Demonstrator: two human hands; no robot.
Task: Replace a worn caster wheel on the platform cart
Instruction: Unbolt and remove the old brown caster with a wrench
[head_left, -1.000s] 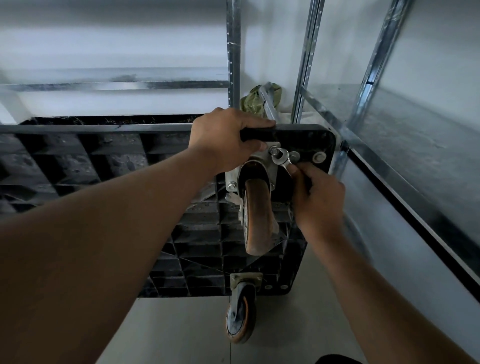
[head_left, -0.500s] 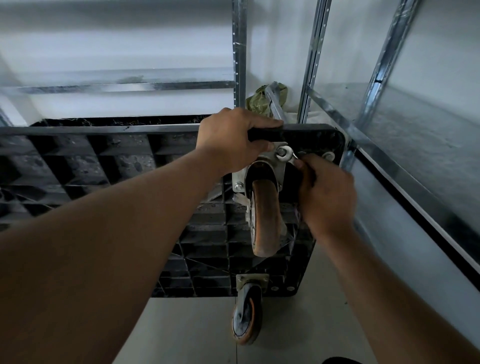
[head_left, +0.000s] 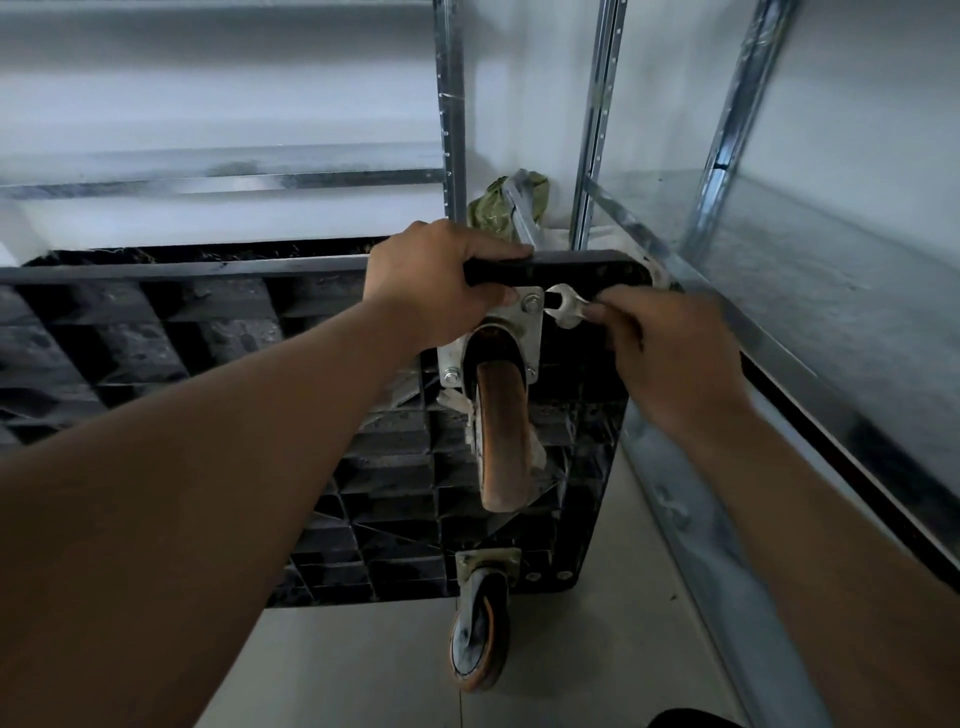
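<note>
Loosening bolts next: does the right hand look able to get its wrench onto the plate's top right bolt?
Probably yes. The wrench in the right hand points its open end at the bolt, nothing between them; the left hand grips the cart edge beside it.

Shelf rack (head_left: 831, 291) stands just right of the cart (head_left: 208, 338); open floor (head_left: 363, 665) lies below
</note>
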